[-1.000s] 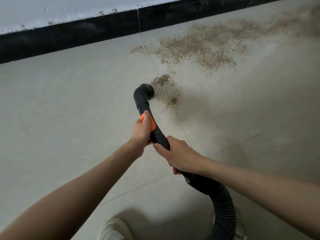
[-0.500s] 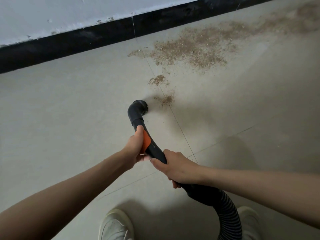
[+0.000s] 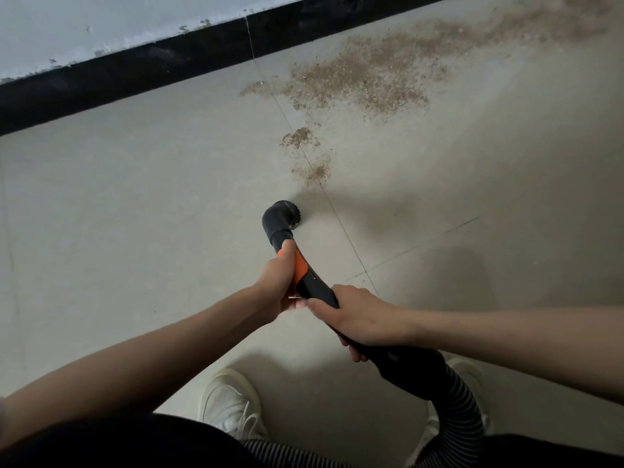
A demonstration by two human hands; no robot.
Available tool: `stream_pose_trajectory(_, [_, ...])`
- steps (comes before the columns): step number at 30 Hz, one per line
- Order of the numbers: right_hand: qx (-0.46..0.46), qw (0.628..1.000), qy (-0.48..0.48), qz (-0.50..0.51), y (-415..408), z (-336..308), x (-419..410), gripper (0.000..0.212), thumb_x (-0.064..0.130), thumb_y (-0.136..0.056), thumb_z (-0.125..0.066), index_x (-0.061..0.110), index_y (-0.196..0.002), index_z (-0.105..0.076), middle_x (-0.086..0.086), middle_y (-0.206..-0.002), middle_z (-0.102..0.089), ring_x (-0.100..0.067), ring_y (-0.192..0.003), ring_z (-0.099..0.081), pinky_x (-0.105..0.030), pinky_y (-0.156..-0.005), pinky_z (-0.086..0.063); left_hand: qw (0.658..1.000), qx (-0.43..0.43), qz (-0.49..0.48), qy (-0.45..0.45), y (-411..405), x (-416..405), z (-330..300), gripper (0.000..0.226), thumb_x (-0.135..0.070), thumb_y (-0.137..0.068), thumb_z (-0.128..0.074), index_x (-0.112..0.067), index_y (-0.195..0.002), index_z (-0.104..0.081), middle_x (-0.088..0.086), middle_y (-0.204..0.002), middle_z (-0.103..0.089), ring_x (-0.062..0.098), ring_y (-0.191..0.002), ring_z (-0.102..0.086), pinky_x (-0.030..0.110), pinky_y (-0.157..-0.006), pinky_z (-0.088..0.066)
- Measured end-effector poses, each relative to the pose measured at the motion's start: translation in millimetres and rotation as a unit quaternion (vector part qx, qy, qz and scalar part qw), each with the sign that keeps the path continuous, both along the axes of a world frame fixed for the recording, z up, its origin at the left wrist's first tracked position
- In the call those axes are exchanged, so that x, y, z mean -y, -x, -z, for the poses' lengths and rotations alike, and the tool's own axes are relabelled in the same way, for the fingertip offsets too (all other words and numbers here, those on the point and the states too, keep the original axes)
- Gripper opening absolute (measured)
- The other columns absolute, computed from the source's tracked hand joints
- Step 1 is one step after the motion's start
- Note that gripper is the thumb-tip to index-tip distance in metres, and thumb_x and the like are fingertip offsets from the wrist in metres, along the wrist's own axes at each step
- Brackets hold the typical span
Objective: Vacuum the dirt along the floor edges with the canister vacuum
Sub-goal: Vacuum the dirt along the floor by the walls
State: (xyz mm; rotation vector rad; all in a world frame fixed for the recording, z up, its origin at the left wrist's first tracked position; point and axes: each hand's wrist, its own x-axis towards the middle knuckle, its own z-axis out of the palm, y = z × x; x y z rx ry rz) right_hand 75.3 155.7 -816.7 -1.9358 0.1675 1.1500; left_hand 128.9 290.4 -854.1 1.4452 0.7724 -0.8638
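Observation:
The black vacuum wand has an orange band and ends in a round brush nozzle resting on the pale floor tiles. My left hand grips the wand at the orange band. My right hand grips the handle just behind it, where the ribbed hose leads off to the lower right. Two small brown dirt patches lie just beyond the nozzle. A wide spread of dirt stretches along the floor near the black baseboard. The canister is out of view.
A white wall rises above the baseboard at the top. My white shoes stand on the tiles at the bottom. Tile joints cross the floor right of the nozzle.
The nozzle has been drawn back toward me, away from the small dirt patches it was touching. Both hands kept their grip on the wand.

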Motion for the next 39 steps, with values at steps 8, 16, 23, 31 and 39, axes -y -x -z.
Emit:
stream_pose_trajectory(8, [0.02, 0.996, 0.03, 0.086, 18.7, 4.3, 27.1, 0.039, 0.052, -0.092, -0.043, 0.014, -0.081, -0.041, -0.001, -0.051, -0.054, -0.02, -0.036, -0.058, -0.022, -0.037, -0.043, 0.998, 0.02, 0.055, 0.017, -0.8, 41.8, -1.2, 0.034, -0.043, -0.093, -0.034, -0.013, -0.084, -0.047, 0.005, -0.074, -0.056, 0.019, -0.065, -0.059, 0.025, -0.048, -0.05])
stream_pose_trajectory(16, [0.016, 0.987, 0.057, 0.15, 43.1, 4.6, 44.7, 0.034, 0.051, -0.094, -0.043, 0.018, -0.085, -0.041, -0.004, -0.056, -0.054, -0.019, -0.034, -0.057, -0.022, -0.035, -0.041, 0.992, 0.011, 0.121, 0.035, 9.1, 72.4, 2.9, 0.031, -0.041, -0.092, -0.033, -0.014, -0.086, -0.047, 0.004, -0.074, -0.055, 0.017, -0.065, -0.058, 0.023, -0.047, -0.048])
stream_pose_trajectory(23, [0.058, 0.982, 0.076, 0.16, 8.6, 6.9, 51.0, 0.036, 0.049, -0.093, -0.042, 0.015, -0.081, -0.041, -0.007, -0.059, -0.057, -0.019, -0.036, -0.058, -0.023, -0.038, -0.043, 0.988, 0.044, 0.148, 0.024, -29.1, 85.8, 2.3, 0.035, -0.044, -0.095, -0.032, -0.014, -0.084, -0.046, 0.004, -0.075, -0.054, 0.017, -0.065, -0.056, 0.023, -0.046, -0.044])
stream_pose_trajectory(31, [0.051, 0.997, 0.045, 0.048, -43.3, 5.5, 17.6, 0.035, 0.043, -0.095, -0.042, 0.011, -0.079, -0.04, -0.011, -0.063, -0.056, -0.02, -0.037, -0.055, -0.022, -0.04, -0.044, 0.998, 0.057, 0.023, -0.025, -54.0, 35.8, 9.9, 0.033, -0.044, -0.093, -0.035, -0.014, -0.084, -0.047, 0.007, -0.079, -0.057, 0.02, -0.07, -0.058, 0.029, -0.056, -0.049])
stream_pose_trajectory(39, [0.071, 0.997, 0.032, 0.003, -66.3, 17.1, 2.8, 0.037, 0.048, -0.094, -0.044, 0.014, -0.08, -0.04, -0.01, -0.065, -0.056, -0.02, -0.037, -0.055, -0.022, -0.038, -0.043, 0.996, 0.052, -0.05, -0.045, -69.4, 14.9, 15.9, 0.032, -0.043, -0.094, -0.033, -0.015, -0.083, -0.046, 0.006, -0.079, -0.057, 0.02, -0.07, -0.058, 0.029, -0.052, -0.047])
